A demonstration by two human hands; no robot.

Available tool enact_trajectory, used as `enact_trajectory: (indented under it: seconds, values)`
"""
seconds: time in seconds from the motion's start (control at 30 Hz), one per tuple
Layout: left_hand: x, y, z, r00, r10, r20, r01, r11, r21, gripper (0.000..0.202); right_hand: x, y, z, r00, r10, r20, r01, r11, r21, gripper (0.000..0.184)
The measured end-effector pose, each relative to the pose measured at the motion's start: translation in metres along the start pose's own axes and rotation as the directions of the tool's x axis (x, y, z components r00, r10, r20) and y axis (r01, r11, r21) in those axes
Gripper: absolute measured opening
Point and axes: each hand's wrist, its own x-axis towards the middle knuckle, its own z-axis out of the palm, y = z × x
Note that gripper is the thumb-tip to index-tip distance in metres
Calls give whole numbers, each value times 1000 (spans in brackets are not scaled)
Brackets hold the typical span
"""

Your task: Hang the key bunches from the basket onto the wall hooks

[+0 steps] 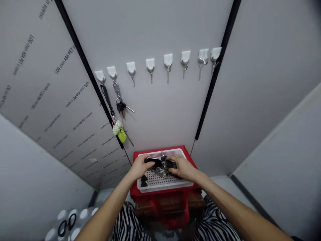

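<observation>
White perforated plastic basket lies beneath both hands, on a red fabric bag. From my remote view, I judge the step in hand as handling a dark metal key bunch within the basket. Left hand: pinched on a flat black object with a silver edge. Right hand: fingers curled round the key bunch, near the left but apart. The next move, I judge, calls for a firm pinch and no tangling. Basket contents below the hands: a round yellow-and-black charm; nearer the left wrist, a small black object. I cannot see inside the bag.
</observation>
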Motion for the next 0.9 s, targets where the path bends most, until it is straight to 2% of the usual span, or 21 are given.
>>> enact_trajectory:
  seconds: [0.07,0.13,0.23,0.4,0.47,0.57,0.67,0.73,0.83,0.9]
  values:
    - [1,8,-1,1000,-29,-2,28,987,-157,17,2,-6,1,1000,-27,4,27,993,114,39]
    - [1,16,-2,999,-44,-16,39,970,-239,18,4,-11,4,999,-35,39,24,971,236,30]
    - [0,23,-5,997,-21,-75,0,963,-269,19,7,-15,12,995,-6,99,-37,904,426,19]
    - [0,21,-21,970,-29,-241,-28,973,-230,19,8,-15,7,981,62,185,-172,727,665,21]
    - [0,16,-27,964,-46,-262,-3,983,-184,18,7,-14,-2,979,106,175,-198,707,679,22]
    - [-3,11,-29,973,-21,-232,16,1000,-25,14,7,-14,-18,980,143,142,-201,752,627,19]
    - [-6,13,-15,972,59,-228,-13,980,198,19,11,-20,-27,974,148,169,-216,821,528,15]
    - [-7,17,1,971,143,-193,-87,958,274,26,17,-28,-28,968,150,204,-231,851,472,16]
    - [-7,22,22,962,239,-135,-207,954,218,26,26,-41,-28,958,164,237,-258,855,450,15]
    - [-6,25,29,953,258,-162,-237,962,136,21,31,-50,-32,954,165,251,-273,824,496,15]
